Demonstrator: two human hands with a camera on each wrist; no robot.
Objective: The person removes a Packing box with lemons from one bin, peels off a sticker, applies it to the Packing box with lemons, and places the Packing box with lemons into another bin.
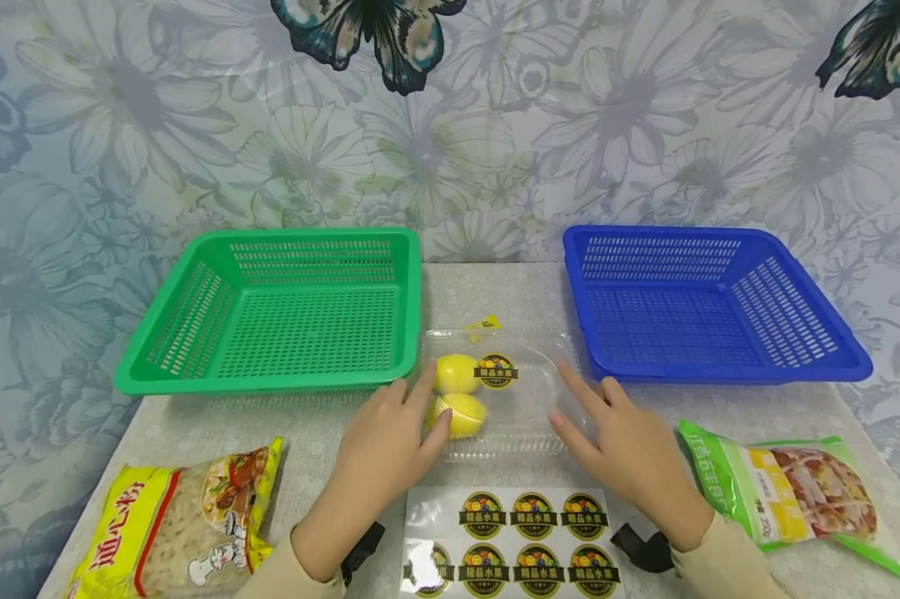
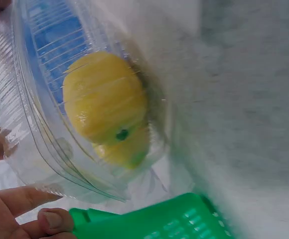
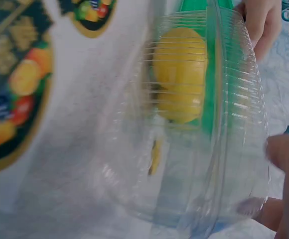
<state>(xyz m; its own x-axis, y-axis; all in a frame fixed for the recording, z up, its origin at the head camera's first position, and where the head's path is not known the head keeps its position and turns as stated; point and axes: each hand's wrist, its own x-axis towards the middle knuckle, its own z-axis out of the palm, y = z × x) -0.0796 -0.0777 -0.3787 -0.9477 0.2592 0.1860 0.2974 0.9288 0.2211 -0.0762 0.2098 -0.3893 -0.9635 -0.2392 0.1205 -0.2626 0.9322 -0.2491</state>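
Observation:
In the head view a clear plastic clamshell box (image 1: 525, 420) lies with its lid down between my two hands. Two lemons (image 1: 461, 416) sit inside, at its left end. A round black fruit sticker (image 1: 496, 372) is on the lid, right of the lemons. My left hand (image 1: 383, 437) touches the left side with straight index finger and thumb, its other fingers bent. On the opposite side, my right hand (image 1: 633, 437) rests extended index finger and thumb on the lid. Through the ribbed wall the lemons (image 2: 104, 97) show large in the left wrist view.
A green basket (image 1: 270, 388) stands back left, a blue basket (image 1: 719, 372) back right. Behind the box lies a small yellow wrapper (image 1: 487, 323). The sticker sheet (image 1: 435, 524) is in front, with a pasta bag (image 1: 180, 524) at left and a green food bag (image 1: 787, 487) at right.

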